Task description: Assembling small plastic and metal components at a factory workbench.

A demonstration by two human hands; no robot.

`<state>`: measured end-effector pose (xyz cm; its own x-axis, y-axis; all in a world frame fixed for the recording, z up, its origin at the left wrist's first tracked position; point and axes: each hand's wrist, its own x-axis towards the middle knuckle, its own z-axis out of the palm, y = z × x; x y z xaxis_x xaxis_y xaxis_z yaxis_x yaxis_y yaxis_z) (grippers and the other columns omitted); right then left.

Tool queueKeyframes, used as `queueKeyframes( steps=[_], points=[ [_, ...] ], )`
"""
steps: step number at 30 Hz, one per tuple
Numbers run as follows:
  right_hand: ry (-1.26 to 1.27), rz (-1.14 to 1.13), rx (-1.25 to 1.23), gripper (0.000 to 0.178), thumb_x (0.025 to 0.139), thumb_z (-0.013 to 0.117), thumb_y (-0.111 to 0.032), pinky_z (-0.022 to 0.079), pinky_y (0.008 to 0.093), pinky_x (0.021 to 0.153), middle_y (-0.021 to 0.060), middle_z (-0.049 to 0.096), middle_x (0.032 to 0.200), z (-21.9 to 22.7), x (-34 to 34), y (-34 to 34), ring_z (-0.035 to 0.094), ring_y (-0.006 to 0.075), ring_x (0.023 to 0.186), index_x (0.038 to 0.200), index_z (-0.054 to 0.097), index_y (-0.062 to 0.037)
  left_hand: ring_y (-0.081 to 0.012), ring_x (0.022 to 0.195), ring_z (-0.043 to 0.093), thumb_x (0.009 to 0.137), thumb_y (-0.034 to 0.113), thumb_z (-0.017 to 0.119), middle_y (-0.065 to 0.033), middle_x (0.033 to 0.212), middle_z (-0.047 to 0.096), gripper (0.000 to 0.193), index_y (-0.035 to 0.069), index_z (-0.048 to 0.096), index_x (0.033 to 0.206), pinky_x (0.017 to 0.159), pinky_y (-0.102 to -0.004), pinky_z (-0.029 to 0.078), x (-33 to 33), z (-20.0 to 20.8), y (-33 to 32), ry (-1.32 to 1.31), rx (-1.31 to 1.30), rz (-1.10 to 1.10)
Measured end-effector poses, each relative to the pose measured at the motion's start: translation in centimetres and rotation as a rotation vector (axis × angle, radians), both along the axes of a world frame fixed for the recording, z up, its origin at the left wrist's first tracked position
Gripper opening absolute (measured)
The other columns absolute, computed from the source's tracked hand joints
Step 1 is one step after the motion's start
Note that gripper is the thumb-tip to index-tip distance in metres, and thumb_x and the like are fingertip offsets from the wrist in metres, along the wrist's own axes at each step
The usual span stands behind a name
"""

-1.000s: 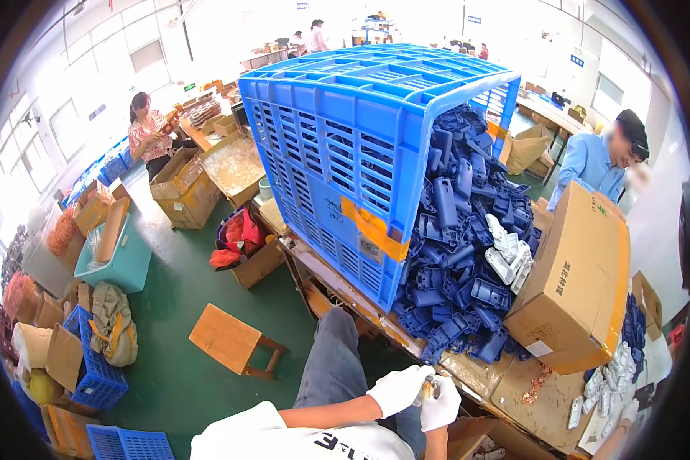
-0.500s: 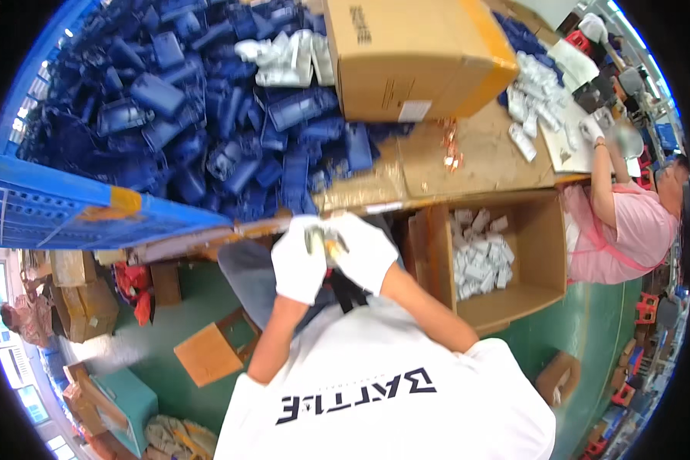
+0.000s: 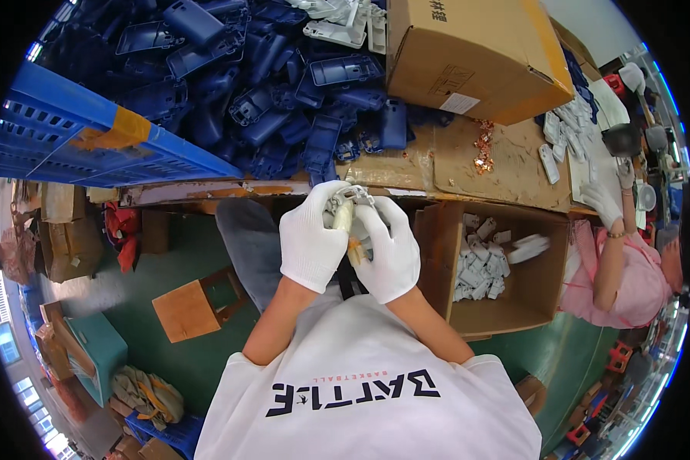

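Note:
Both hands wear white gloves and meet in front of my chest, just off the bench edge. My left hand [image 3: 313, 239] curls its fingers round a small grey-white plastic part [image 3: 354, 194] with an openwork shape. A slim pale yellow-green object [image 3: 343, 218] with an orange end stands between the palms. My right hand [image 3: 392, 249] closes from the other side, its fingers bent about that object and touching the plastic part. The glove fingers hide much of both pieces, and what kind of object the pale one is cannot be made out.
Blue plastic housings [image 3: 276, 100] are heaped beside a blue crate [image 3: 92, 138]. A cardboard carton [image 3: 475, 57] sits on the bench near copper-coloured bits [image 3: 484, 146]. Below, an open box [image 3: 514, 303] holds white parts [image 3: 479, 264]; a blurred white piece [image 3: 529, 247] is above them. A co-worker [image 3: 617, 276] is at right.
The view has shifted, and my hands look larger. The grey-white part now shows between my fingertips. A blurred white piece has appeared over the open box. The co-worker's gloved hands have moved lower.

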<state>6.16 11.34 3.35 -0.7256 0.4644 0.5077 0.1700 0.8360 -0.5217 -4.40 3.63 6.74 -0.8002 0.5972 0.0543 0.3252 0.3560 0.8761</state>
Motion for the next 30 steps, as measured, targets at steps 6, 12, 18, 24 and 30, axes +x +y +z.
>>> queueKeyframes(
  steps=[6,12,18,24,30],
  points=[
    [-0.001,0.045,-0.12,0.063,0.063,0.076,-0.006,0.05,0.0388,0.082,0.0137,0.056,0.121,-0.3,0.0,0.0,0.06,0.032,0.099,0.122,0.053,-0.0088,-0.0174,0.088,0.069,0.083,0.0,0.064,-0.0108,0.097,0.069,0.027,0.004,0.065,0.109,0.077,-0.0281,0.053,0.0,-0.1,-0.4,-0.062,0.048,-0.036],
    [-0.085,0.037,-0.187,0.062,0.065,0.075,-0.01,0.051,0.0391,0.082,0.0152,0.054,0.128,-0.2,0.1,0.3,0.06,0.0315,0.099,0.123,0.051,-0.0072,-0.013,0.093,0.063,0.081,-0.002,0.064,-0.0075,0.104,0.066,0.032,0.003,0.063,0.113,0.083,-0.0269,0.05,-0.4,-1.1,-0.6,-0.273,0.129,-0.126],
    [-0.219,0.068,-0.117,0.057,0.073,0.07,-0.016,0.052,0.0392,0.081,0.0206,0.049,0.133,-0.4,-0.3,0.3,0.06,0.0331,0.1,0.125,0.047,-0.0049,-0.0142,0.096,0.061,0.079,-0.005,0.062,-0.0071,0.105,0.065,0.035,-0.001,0.063,0.114,0.088,-0.027,0.047,-0.2,-2.8,-0.5,-0.312,0.171,-0.051],
    [-0.246,0.018,-0.074,0.058,0.076,0.067,-0.016,0.053,0.0396,0.085,0.0265,0.042,0.138,-1.0,-1.1,0.0,0.056,0.0384,0.112,0.128,0.042,-0.0042,-0.0156,0.096,0.063,0.079,-0.003,0.066,-0.0096,0.108,0.066,0.035,0.0,0.063,0.114,0.084,-0.0289,0.05,-0.5,-4.3,-0.1,-0.335,0.106,0.032],
    [-0.332,0.014,-0.322,0.052,0.074,0.068,-0.01,0.051,0.0438,0.089,0.0263,0.041,0.139,-1.2,-1.4,1.0,0.054,0.041,0.116,0.121,0.045,-0.0053,-0.017,0.105,0.06,0.079,-0.001,0.069,-0.0098,0.118,0.06,0.045,0.0,0.059,0.123,0.092,-0.0299,0.049,1.5,-4.4,0.2,-0.384,0.201,0.022]
  ],
)
